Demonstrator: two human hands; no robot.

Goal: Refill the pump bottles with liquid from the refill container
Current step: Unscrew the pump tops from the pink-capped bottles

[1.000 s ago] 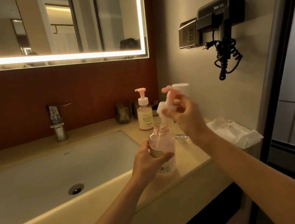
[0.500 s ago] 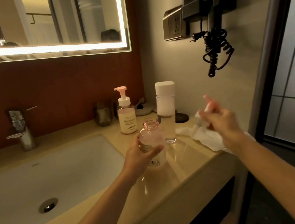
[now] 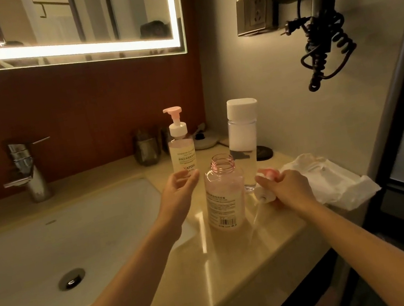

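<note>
Two pump bottles, one uncapped, on the vanity counter

One clear pink-tinted bottle (image 3: 225, 194) is seen standing upright on the beige countertop (image 3: 240, 254), just right of the sink (image 3: 74, 229). Its threaded neck is left open, and a white printed label with a barcode is shown on its side. The pump head (image 3: 264, 193), pink on top with a white collar, is gripped in the curled fingers of the right hand (image 3: 287, 189) just right of that bottle. Its thin dip tube (image 3: 255, 221) is angled down toward the counter. The left hand (image 3: 179, 192) is held open with relaxed fingers and nothing in it, left of the open bottle. Whether it touches the second pump bottle (image 3: 180, 143) behind it cannot be told. That bottle is fitted with its pink-and-white pump. A tall clear refill container (image 3: 243, 132) with a white cap is stood behind the open bottle, and a white packet (image 3: 329, 179) is laid near the right hand.
</note>
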